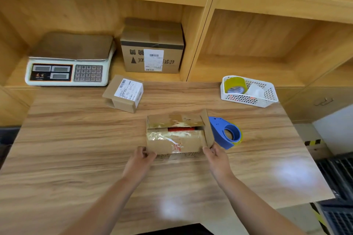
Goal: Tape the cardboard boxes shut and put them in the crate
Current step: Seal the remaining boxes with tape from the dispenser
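On the desk [76,149], a partly open cardboard box [175,139] is gripped: the left hand [142,158] fingers are pinched on its near-left corner, the right hand [216,158] fingers on its raised flap. A blue tape dispenser [227,133] is seen just beside it.

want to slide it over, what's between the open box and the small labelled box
Nothing. In the head view only bare table lies between the open box and the small labelled box.

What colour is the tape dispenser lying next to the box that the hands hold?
Blue; the tape dispenser shows best in the head view.
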Motion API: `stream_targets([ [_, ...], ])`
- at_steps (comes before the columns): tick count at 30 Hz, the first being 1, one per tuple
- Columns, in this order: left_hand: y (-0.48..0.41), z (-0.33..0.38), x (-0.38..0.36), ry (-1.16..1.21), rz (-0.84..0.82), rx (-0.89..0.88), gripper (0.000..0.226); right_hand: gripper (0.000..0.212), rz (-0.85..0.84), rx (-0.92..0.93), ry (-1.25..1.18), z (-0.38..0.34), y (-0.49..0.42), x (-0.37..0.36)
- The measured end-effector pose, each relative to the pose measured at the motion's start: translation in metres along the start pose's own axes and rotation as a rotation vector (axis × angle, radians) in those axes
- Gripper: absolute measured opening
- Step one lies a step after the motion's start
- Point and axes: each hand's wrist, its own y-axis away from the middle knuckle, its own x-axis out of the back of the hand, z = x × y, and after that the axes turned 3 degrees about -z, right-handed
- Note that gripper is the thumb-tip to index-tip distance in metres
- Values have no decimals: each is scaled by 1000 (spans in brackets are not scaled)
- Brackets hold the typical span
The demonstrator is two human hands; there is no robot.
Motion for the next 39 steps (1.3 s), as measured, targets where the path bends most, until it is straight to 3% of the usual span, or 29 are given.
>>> stream_targets([
  [3,-5,12,8,-66,62,-63,74,7,33,73,1,-10,-2,6],
  [8,-22,52,19,-352,248,-379,88,40,14,146,78,-19,-19,17],
  [15,-43,86,4,-742,105,-378,95,22,-53,251,139,-23,-32,33],
  [19,-49,91,1,-820,186,-406,81,21,-62,288,163,-17,-41,40],
  [22,-51,96,8,-745,217,-376,63,18,-51,285,176,-13,-47,44],
  [28,-54,118,19,-857,265,-288,64,29,-82,341,270,-13,-45,49],
  [34,-62,123,20,-725,321,-196,53,39,-99,530,564,-20,-40,48],
  [36,-62,125,16,-769,397,-229,50,39,-61,581,660,-27,-41,45],
  [39,-59,124,7,-815,528,-433,50,34,25,748,928,-33,-43,39],
])
